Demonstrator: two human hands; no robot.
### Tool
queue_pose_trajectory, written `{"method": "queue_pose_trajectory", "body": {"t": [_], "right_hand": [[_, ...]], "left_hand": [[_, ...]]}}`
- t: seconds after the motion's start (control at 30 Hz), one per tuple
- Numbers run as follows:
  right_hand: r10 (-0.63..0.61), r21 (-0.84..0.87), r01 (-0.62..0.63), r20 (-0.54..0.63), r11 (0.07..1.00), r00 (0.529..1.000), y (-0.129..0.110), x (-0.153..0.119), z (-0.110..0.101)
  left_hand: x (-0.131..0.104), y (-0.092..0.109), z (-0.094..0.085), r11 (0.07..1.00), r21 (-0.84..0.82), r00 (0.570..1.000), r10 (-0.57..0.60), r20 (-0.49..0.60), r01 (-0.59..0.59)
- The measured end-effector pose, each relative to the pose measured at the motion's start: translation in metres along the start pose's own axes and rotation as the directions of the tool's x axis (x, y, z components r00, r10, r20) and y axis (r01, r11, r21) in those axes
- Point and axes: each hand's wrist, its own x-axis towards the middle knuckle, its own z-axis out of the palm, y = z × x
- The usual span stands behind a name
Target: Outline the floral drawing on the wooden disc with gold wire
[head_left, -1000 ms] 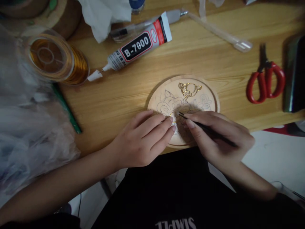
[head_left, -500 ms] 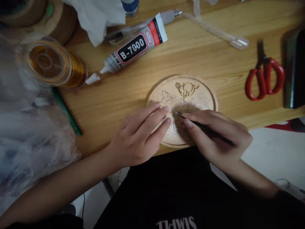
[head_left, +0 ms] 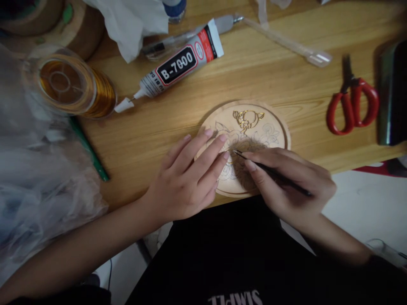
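A round wooden plaque [head_left: 229, 186] lies at the table's front edge, with a pencilled flower pattern on its pale face. Gold wire [head_left: 251, 118] follows part of the drawing near its far rim. My left hand [head_left: 192, 173] rests over the plaque's left side, fingers stretched and slightly spread. Beneath its fingertips a small curve of gold wire shows in part. My right hand [head_left: 294, 180] is closed round dark tweezers [head_left: 270, 169], whose tips touch down near the plaque's middle, just right of my left index finger. Whether the tips pinch wire I cannot tell.
Behind the plaque lies a B-7000 glue tube [head_left: 181, 63], its nozzle beside a spool of gold wire [head_left: 76, 87]. Red-handled scissors [head_left: 352, 103] and a dark phone-like object [head_left: 394, 97] are at right. Left are a green pencil [head_left: 90, 150] and clear plastic bags [head_left: 47, 186]. A pipette [head_left: 286, 42] lies behind.
My left fingers have spread and straightened, shifting slightly up and left over the plaque. The tweezer tips have moved a touch left in my right hand.
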Motion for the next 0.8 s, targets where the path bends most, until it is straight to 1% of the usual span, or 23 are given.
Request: {"method": "queue_pose_trajectory", "body": {"t": [0.2,0.3,0.4,0.53,0.7,0.8], "right_hand": [[0.021,0.002,-0.021,-0.026,1.0,0.999,-0.003,-0.003,0.002],[0.063,-0.013,-0.064,-0.034,0.998,0.997,-0.004,-0.006,0.004],[0.089,-0.025,-0.091,-0.074,0.996,0.993,-0.005,-0.011,0.006],[0.095,-0.061,-0.102,-0.109,0.993,0.989,-0.007,-0.015,0.01],[0.096,-0.067,-0.103,-0.095,0.992,0.991,-0.014,-0.012,0.011],[0.105,-0.063,-0.112,-0.113,0.992,0.988,-0.017,-0.011,0.014]], "left_hand": [[0.0,-0.001,0.0,0.998,-0.058,0.999,-0.015,0.046,0.018],[0.0,-0.001,-0.001,0.997,-0.069,0.998,-0.022,0.055,0.026],[0.0,0.0,-0.001,0.996,-0.085,0.998,-0.036,0.06,0.041],[-0.001,0.0,-0.001,0.995,-0.09,0.998,-0.043,0.048,0.047],[-0.001,0.001,0.0,0.995,-0.092,0.999,-0.042,0.02,0.043],[-0.001,0.001,0.0,0.994,-0.095,0.999,-0.043,0.014,0.044]]}}
